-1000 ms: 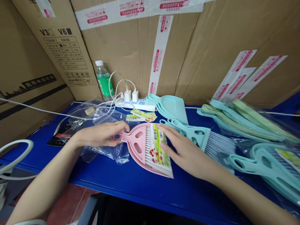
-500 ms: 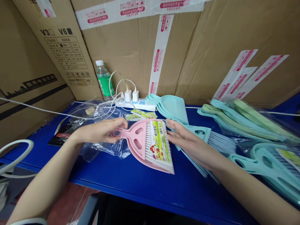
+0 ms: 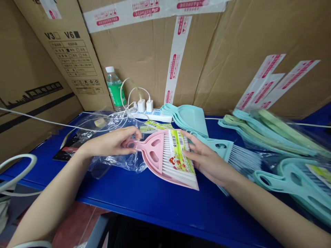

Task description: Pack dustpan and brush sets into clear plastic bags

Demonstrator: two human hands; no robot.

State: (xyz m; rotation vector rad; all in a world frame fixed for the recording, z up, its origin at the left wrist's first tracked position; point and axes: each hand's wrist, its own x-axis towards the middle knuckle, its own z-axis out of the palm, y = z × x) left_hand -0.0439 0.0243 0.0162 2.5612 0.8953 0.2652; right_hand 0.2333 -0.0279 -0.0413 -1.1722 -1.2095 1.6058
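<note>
A pink dustpan [image 3: 165,178] with a pink brush [image 3: 158,146] nested in it is held over the table between both hands. My left hand [image 3: 110,142] pinches the handle end, fingers closed around it. At the far end, my right hand [image 3: 210,160] grips the side of the set, with fingers over the white bristles and the green-yellow label card [image 3: 179,151]. The bristles point right. Behind my right hand lie turquoise brushes [image 3: 224,148], partly covered by it. A stack of turquoise dustpans [image 3: 192,117] rests farther back.
Bagged green and turquoise sets [image 3: 266,136] and more turquoise sets [image 3: 287,181] lie at right. Clear plastic bags [image 3: 121,162], spare label cards [image 3: 155,125], a power strip [image 3: 160,116] with cables and a bottle [image 3: 116,89] are at left and back. Cardboard boxes [image 3: 144,55] stand behind the blue table [image 3: 155,203].
My right hand has closed on the bristle side of the pink set, where it was open beside it. The set has shifted slightly right. My left hand still holds the handle.
</note>
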